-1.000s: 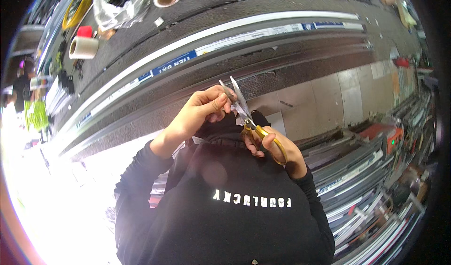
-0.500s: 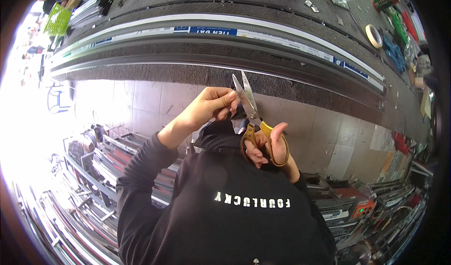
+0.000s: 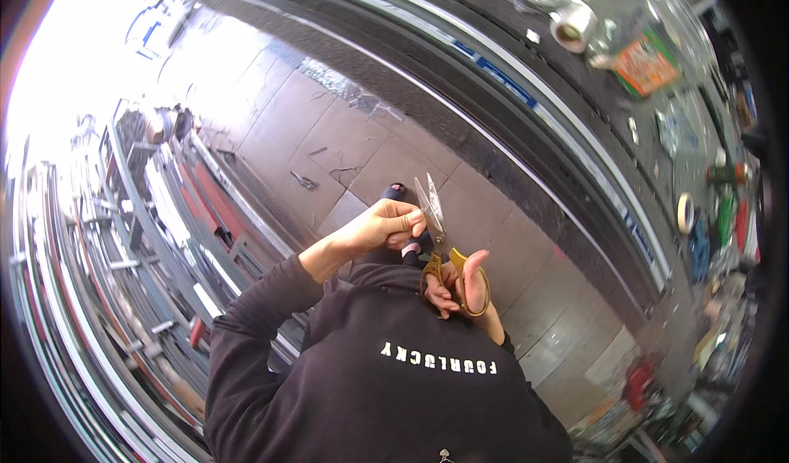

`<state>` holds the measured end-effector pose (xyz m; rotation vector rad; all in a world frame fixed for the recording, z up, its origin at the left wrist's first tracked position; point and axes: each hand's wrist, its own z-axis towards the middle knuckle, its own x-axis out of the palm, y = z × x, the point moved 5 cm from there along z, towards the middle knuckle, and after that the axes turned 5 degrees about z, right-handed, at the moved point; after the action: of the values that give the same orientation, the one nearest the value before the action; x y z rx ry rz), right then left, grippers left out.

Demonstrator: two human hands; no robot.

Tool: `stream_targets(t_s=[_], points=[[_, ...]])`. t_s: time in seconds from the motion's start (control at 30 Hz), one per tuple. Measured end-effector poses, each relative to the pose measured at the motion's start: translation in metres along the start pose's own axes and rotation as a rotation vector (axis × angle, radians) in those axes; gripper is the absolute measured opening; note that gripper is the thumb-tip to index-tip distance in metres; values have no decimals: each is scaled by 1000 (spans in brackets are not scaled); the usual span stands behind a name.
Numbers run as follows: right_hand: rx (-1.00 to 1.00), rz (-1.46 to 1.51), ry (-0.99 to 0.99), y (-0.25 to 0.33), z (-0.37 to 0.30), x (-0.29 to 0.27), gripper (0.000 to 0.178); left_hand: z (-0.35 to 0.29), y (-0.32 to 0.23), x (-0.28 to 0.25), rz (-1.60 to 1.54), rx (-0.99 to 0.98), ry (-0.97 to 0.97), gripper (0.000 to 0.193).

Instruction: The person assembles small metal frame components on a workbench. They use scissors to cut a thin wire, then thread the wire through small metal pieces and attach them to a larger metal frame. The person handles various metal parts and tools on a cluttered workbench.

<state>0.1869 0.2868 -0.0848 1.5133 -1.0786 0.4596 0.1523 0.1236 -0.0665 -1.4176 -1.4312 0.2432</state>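
While the yellow-gold looped handles are encircled by the right hand (image 3: pixel 474 289), its digits passed through them and the thumb raised, the scissors (image 3: pixel 439 239) are held in front of the lap, above the floor (image 3: pixel 378 163). Their smooth, tapering steel blades are parted slightly, the tips being pointed away from the body; the long axis runs outward, tilted a little leftward. The left hand (image 3: pixel 382 226) is set beside the blades, thumb closed against curled fingers; whether anything is pinched cannot be told. A soft black sweatshirt (image 3: pixel 394 405) is worn. Beyond the floor's flat tiles, long, narrow metal profiles (image 3: pixel 538 114) are laid along a dark tabletop (image 3: pixel 608 110); slender metal bars (image 3: pixel 90 299) are stacked to the left.
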Motion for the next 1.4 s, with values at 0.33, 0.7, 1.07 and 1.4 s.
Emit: stream_targets(t_s=[0.33, 0.7, 1.07, 1.4], points=[[194, -3, 113, 24, 118, 24, 92, -59, -24, -93, -200, 218, -130, 36], [-550, -469, -3, 174, 383, 146, 73, -266, -133, -289, 1134, 393, -1134, 13], [-1461, -348, 780, 305, 510, 366, 32, -518, -248, -370, 912, 1396, -2449, 23], [-1378, -235, 999, 366, 721, 400, 31, -540, -294, -553, 676, 1130, -2617, 35]])
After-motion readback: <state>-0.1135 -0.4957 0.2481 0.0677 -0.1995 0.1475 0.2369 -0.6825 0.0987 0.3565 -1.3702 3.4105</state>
